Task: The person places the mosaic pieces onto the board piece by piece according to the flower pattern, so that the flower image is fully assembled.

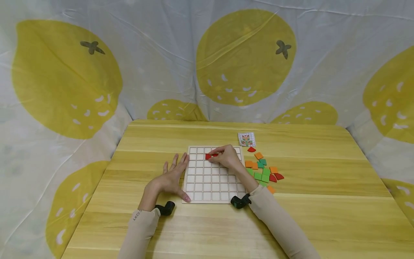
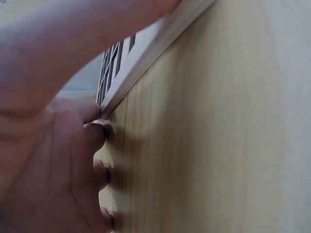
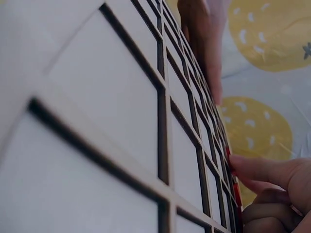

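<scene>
Currently the right hand [image 1: 228, 157] is over the far part of the white grid board [image 1: 207, 178], thumb and forefinger pinching a red piece [image 1: 215, 155]. A second red piece [image 1: 207, 157] lies just beside it to the left, within the second row of squares from the far edge. Left hand [image 1: 169, 180]: grasping nothing, fingers spread, fingertips against the board's left edge, thumb at the near left corner. The board lies flat on the wooden table [image 1: 323, 162]. Right of it: scattered loose pieces, including green squares [image 1: 265, 174] and orange squares [image 1: 273, 169]. Patterned card [image 1: 247, 139] near the far right corner.
</scene>
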The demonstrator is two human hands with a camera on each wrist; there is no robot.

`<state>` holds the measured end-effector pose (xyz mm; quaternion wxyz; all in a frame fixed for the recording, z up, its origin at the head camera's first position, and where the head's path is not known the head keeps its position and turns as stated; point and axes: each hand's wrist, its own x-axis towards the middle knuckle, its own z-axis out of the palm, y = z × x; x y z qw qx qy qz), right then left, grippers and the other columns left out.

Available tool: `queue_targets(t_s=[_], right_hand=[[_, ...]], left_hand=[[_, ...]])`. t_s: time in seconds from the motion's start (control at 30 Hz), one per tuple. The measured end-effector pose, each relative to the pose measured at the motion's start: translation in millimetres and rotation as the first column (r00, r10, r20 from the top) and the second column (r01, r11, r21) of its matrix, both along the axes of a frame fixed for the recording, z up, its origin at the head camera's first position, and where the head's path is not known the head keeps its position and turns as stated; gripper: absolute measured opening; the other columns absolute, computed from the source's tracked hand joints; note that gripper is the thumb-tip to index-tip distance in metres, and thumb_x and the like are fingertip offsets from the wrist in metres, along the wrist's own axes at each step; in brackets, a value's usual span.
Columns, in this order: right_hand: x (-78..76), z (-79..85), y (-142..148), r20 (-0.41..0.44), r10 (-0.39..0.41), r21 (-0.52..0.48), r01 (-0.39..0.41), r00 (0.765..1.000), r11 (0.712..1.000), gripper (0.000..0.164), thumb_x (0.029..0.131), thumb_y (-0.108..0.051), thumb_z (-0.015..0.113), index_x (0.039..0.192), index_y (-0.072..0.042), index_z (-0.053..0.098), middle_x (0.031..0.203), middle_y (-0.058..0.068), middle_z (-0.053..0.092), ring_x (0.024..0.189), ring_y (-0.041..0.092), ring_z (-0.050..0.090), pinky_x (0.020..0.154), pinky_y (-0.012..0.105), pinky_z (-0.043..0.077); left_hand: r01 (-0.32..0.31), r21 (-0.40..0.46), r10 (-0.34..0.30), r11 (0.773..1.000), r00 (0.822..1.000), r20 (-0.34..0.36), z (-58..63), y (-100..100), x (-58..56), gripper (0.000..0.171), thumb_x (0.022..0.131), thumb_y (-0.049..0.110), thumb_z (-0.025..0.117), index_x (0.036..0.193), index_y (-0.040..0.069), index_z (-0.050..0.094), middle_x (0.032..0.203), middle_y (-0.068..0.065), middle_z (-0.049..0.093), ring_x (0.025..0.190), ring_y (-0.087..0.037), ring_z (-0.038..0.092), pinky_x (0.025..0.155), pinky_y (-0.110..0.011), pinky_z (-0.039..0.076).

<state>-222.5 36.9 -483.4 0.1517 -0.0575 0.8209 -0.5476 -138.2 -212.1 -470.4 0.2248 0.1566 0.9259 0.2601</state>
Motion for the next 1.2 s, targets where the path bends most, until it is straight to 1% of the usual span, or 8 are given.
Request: queue_targets(t_s=[0.23,0.5,0.63,0.87,1.07,1.2], right_hand=[[-1.0,-1.9,-2,-0.028,0.007,0.012,-0.007,1.000,1.000,0.017,0.082,-0.009,0.087,0.098,-0.007,0.083,0.050,-0.004,0.047,0.047,0.009,0.034,0.048,0.022,0.028],[-1.9,0.3,-4,-0.006,0.005,0.024,-0.005,1.000,1.000,0.017,0.082,-0.008,0.087,0.098,-0.005,0.083,0.052,-0.002,0.049,0.048,0.009,0.035,0.049,0.022,0.028],[-1.4,2.1,-4,0.014,0.003,0.027,-0.003,1.000,1.000,0.016,0.081,-0.009,0.087,0.097,-0.006,0.083,0.052,-0.002,0.049,0.049,0.009,0.035,0.049,0.023,0.028],[-2.5,1.5,-3,0.000,0.024,0.041,-0.024,1.000,0.999,0.017,0.081,-0.008,0.087,0.097,-0.007,0.083,0.053,-0.001,0.048,0.047,0.010,0.035,0.048,0.023,0.028],[-3.1,5.4,6,-0.015,0.031,0.046,-0.030,0.999,0.998,0.019,0.082,-0.011,0.087,0.101,-0.009,0.083,0.054,-0.002,0.048,0.049,0.010,0.037,0.050,0.023,0.030],[-3.6,11.2,19,-0.036,0.047,0.028,-0.046,0.998,0.999,0.020,0.086,-0.012,0.084,0.106,-0.007,0.081,0.052,-0.002,0.045,0.048,0.011,0.034,0.049,0.024,0.029]], left_hand=[[0.003,0.011,-0.003,1.000,1.000,0.005,-0.3,0,-0.7,0.157,0.058,0.046,0.100,0.166,0.007,-0.008,0.174,-0.011,-0.018,0.158,-0.041,-0.025,0.121,-0.072,-0.016],[0.004,0.016,-0.004,1.000,1.000,0.005,-1.1,0,-1.6,0.158,0.057,0.046,0.100,0.166,0.007,-0.008,0.174,-0.011,-0.018,0.158,-0.041,-0.025,0.121,-0.072,-0.017],[0.007,0.025,-0.007,1.000,1.000,0.005,-1.1,-1,-1.6,0.158,0.058,0.046,0.100,0.165,0.005,-0.008,0.174,-0.013,-0.018,0.157,-0.043,-0.025,0.120,-0.073,-0.016],[0.004,0.009,-0.004,1.000,1.000,0.009,0.0,1,-1.7,0.158,0.058,0.046,0.100,0.166,0.007,-0.008,0.174,-0.011,-0.018,0.158,-0.041,-0.025,0.121,-0.072,-0.016],[0.000,0.006,0.000,1.000,1.000,0.005,-1.2,1,-1.0,0.158,0.057,0.045,0.100,0.166,0.008,-0.008,0.174,-0.011,-0.019,0.158,-0.041,-0.025,0.121,-0.072,-0.017],[-0.003,0.013,0.003,1.000,1.000,0.001,-1.5,0,-0.5,0.158,0.057,0.044,0.100,0.166,0.008,-0.008,0.174,-0.011,-0.018,0.158,-0.041,-0.026,0.120,-0.072,-0.018]])
